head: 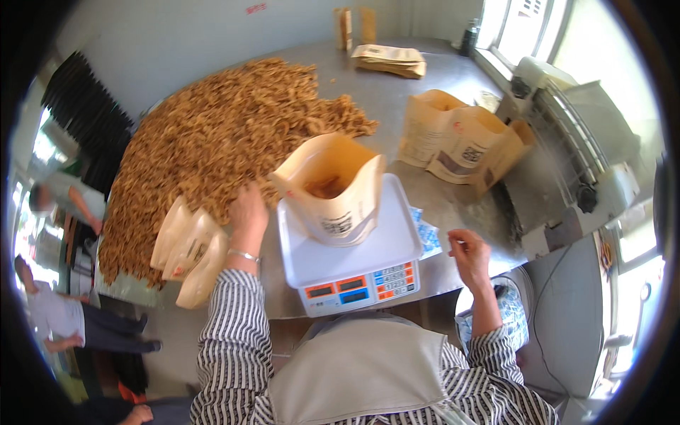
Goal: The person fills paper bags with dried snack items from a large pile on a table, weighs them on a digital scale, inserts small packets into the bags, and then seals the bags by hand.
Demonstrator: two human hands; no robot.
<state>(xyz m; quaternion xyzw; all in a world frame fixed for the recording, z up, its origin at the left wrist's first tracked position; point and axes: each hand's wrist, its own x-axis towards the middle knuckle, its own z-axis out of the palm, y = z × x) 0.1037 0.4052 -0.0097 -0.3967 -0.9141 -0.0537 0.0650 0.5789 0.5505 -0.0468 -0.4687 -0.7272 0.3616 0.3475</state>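
Observation:
An open kraft paper pouch [340, 212] stands on the white pan of a digital scale [297, 260], with some brown dried pieces inside. My left hand [248, 207] touches the near edge of a large heap of brown, curled dried food pieces [212, 127]; its fingertips are partly hidden among them, so what it grips does not show. To the right of the scale, my right hand [470, 252] is raised over the table edge with its fingers bent, and whether it holds anything small is unclear. Several kraft pouches [191, 249] stand left of my left forearm.
Open kraft pouches [462, 143] stand at the right beside a sealing machine [568, 154]. Blue-white packets [427, 234] lie by the scale, more fill a bucket [512, 313] below. A pouch stack [390, 59] lies at the back. Other people [58, 313] are at the far left.

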